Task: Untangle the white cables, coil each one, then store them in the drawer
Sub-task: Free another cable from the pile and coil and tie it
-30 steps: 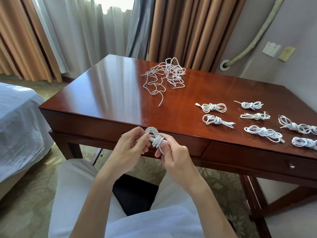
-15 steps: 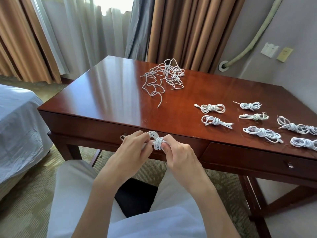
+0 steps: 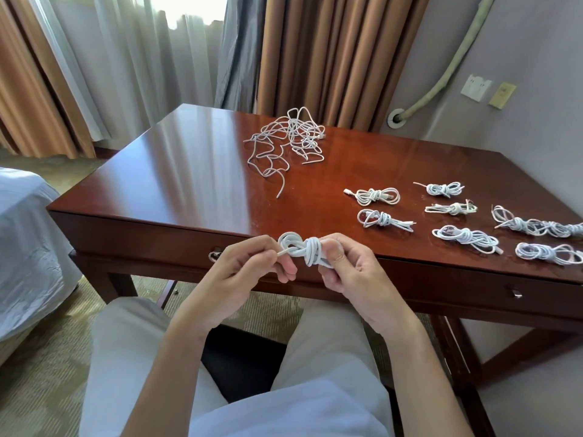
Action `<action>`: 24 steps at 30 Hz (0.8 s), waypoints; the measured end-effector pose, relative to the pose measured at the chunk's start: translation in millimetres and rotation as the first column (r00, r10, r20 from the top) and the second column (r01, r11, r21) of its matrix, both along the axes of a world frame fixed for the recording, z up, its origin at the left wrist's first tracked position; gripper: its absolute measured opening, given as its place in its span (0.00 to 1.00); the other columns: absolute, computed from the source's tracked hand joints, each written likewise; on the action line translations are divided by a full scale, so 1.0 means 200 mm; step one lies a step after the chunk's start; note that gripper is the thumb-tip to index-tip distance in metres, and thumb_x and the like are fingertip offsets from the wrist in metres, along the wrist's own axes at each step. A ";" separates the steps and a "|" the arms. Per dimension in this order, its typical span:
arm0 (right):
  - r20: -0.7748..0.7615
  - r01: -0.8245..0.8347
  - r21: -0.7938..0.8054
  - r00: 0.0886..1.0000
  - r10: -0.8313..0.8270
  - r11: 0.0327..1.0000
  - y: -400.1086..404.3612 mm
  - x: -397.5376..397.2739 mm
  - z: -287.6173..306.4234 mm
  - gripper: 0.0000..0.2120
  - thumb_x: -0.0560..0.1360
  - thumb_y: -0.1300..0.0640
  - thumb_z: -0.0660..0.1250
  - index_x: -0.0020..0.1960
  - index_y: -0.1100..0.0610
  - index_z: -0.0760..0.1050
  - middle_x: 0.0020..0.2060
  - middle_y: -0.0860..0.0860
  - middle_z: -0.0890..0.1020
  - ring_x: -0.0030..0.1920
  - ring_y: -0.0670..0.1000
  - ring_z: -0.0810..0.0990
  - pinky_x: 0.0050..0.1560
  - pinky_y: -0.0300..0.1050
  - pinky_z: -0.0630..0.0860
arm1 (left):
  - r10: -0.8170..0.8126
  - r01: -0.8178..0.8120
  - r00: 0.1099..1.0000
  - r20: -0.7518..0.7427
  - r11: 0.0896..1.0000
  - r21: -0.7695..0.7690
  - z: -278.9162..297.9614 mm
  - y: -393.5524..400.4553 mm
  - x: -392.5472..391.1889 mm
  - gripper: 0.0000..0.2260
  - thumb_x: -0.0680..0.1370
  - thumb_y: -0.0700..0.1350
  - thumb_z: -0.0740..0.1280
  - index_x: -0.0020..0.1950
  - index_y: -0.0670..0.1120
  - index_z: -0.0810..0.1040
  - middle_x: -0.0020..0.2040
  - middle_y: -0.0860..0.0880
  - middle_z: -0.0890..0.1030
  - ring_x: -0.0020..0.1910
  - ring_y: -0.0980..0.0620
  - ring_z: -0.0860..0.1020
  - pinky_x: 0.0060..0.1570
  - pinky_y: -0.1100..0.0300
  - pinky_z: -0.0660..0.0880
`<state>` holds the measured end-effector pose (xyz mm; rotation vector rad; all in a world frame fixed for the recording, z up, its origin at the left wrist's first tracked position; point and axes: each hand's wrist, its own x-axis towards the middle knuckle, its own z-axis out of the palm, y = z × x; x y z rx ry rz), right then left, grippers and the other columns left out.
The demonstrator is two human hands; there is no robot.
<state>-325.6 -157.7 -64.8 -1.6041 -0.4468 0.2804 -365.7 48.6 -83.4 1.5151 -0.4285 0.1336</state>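
Head view: white coiled cable (image 3: 301, 249), knotted mid-length

Glossy wooden desk (image 3: 176, 184), tan and sheer curtains (image 3: 331, 58), bright window (image 3: 186, 7), patterned carpet (image 3: 38, 389), grey wall (image 3: 520, 42)

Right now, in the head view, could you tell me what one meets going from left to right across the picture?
Bed → left hand → coiled cable held by both hands → right hand → finished coils on the desk.

Rightmost coil (image 3: 566, 230) — cut by edge.
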 end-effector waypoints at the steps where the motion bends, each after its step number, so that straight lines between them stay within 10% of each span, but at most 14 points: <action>1: 0.001 0.037 0.025 0.999 -0.037 0.999 0.00 0.01 0.00 0.17 0.81 0.47 0.61 0.53 0.60 0.79 0.34 0.49 0.69 0.34 0.44 0.66 0.36 0.35 0.67 | -0.002 0.002 1.000 0.006 1.000 0.021 0.00 -0.01 0.01 0.13 0.82 0.44 0.60 0.48 0.38 0.81 0.46 0.42 0.82 0.46 0.45 0.79 0.52 0.55 0.75; 9: 0.033 0.145 0.081 0.988 -0.148 0.986 -0.13 0.07 0.01 0.13 0.80 0.52 0.67 0.61 0.55 0.82 0.49 0.57 0.85 0.43 0.49 0.76 0.45 0.41 0.76 | 0.115 -0.115 0.993 0.012 0.984 0.134 0.01 -0.07 0.21 0.05 0.80 0.41 0.67 0.56 0.45 0.79 0.45 0.44 0.83 0.41 0.49 0.80 0.45 0.57 0.77; 14: 0.038 0.191 0.035 0.981 -0.192 0.981 -0.22 0.11 0.02 0.11 0.79 0.59 0.69 0.61 0.54 0.81 0.52 0.48 0.85 0.51 0.47 0.83 0.53 0.40 0.78 | 0.032 -0.031 0.999 -0.024 0.998 0.050 0.03 -0.13 0.34 0.18 0.81 0.34 0.65 0.69 0.45 0.74 0.41 0.46 0.80 0.36 0.49 0.77 0.39 0.60 0.75; 24: 0.088 0.301 0.001 0.950 -0.300 0.954 -0.45 0.36 0.11 0.08 0.80 0.66 0.68 0.54 0.58 0.83 0.54 0.50 0.87 0.56 0.46 0.84 0.55 0.36 0.77 | -0.107 0.106 0.994 -0.001 0.986 0.129 0.11 -0.31 0.70 0.10 0.81 0.39 0.66 0.60 0.49 0.82 0.47 0.37 0.80 0.42 0.49 0.76 0.42 0.61 0.76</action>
